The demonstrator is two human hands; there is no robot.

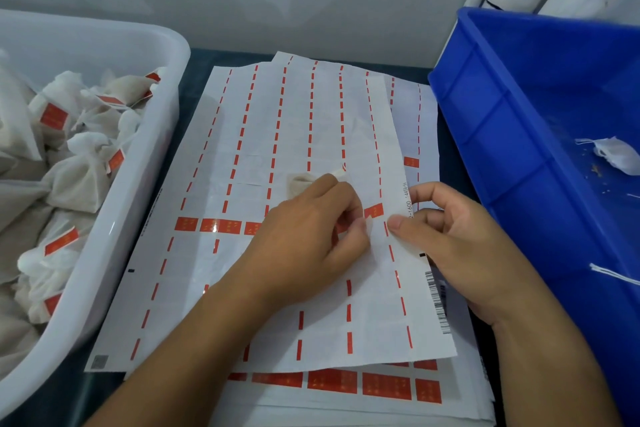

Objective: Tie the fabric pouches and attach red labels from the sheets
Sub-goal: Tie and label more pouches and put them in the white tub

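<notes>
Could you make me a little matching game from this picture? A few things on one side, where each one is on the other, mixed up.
Things:
1. white tub
2. blue bin
3. label sheet
4. right hand

Places or states:
A. lies flat between the two containers
B. on the left, full of labelled pouches
C. holds the sheet's right edge
D. on the right, nearly empty, one pouch inside

Pairs: 1-B, 2-D, 3-A, 4-C
</notes>
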